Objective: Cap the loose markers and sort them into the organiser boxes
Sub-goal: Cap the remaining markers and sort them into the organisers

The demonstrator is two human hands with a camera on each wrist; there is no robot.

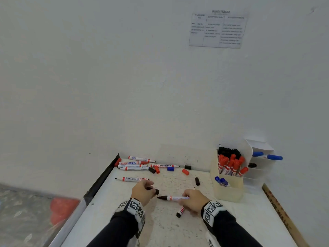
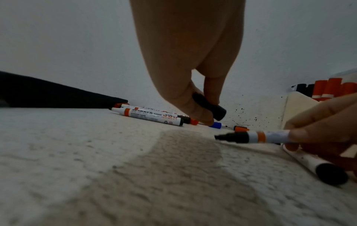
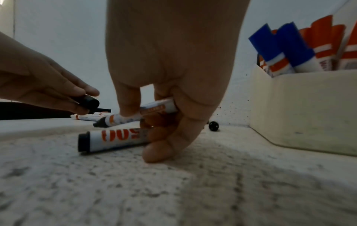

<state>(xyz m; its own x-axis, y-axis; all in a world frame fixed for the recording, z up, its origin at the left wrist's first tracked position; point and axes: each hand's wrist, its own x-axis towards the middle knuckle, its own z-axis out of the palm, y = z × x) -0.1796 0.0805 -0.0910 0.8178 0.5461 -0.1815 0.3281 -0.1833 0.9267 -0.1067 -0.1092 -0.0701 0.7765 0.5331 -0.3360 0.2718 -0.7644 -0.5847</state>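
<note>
Left hand point(image 1: 142, 192) has its fingers point(image 2: 211, 91) pinched round a black cap point(image 1: 155, 190), open end facing the uncapped black marker point(image 1: 173, 198) that the right hand point(image 1: 195, 200) grips by the barrel, tip just short of the cap. Another black-ended marker point(image 1: 180, 212) lies on the worktop point(image 1: 160, 232) right under the right hand, touching the fingers. Further out: a loose black cap point(image 1: 197, 181), an orange cap point(image 1: 185, 172) and a blue cap point(image 1: 170, 168), plus a pile of uncapped markers point(image 1: 133, 165) by the wall. The cream organiser box point(image 1: 228, 190) sits just right of the right hand, holding capped black, orange and blue markers
</note>
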